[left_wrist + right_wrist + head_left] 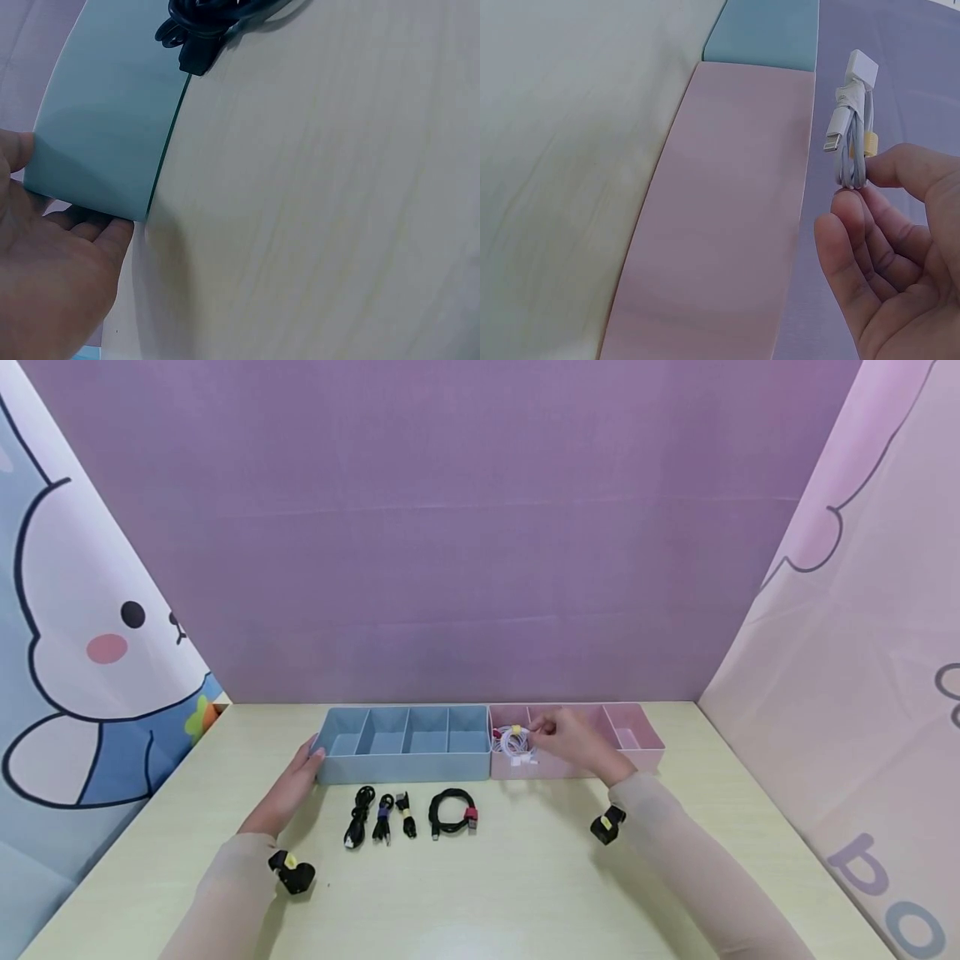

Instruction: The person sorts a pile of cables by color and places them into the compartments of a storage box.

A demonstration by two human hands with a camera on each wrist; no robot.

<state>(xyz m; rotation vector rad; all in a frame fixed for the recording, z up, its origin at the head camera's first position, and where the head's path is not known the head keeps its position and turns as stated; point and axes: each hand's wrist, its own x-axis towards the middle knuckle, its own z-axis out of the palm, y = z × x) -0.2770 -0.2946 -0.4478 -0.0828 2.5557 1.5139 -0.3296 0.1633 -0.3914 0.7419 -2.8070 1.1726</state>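
In the head view my right hand point(566, 739) pinches a coiled white cable point(513, 741) over the left part of the pink divided box point(585, 766). The right wrist view shows the cable point(853, 127) between thumb and fingertips, with a yellow tie and white plugs, above the box rim. A small red item shows behind the coil; its kind is unclear. My left hand point(296, 781) rests against the left end of the blue divided box point(405, 768). Up close, the left hand's point(60, 277) fingers touch the end wall, and the thumb lies by the top corner.
In front of the blue box lie a long bundled black cable point(360, 817), a black cable with a purple tie point(383, 818), a short black cable with a yellow tie point(406, 814), and a looped black cable with a red tie point(452, 828). A purple backdrop point(465, 543) rises behind the table.
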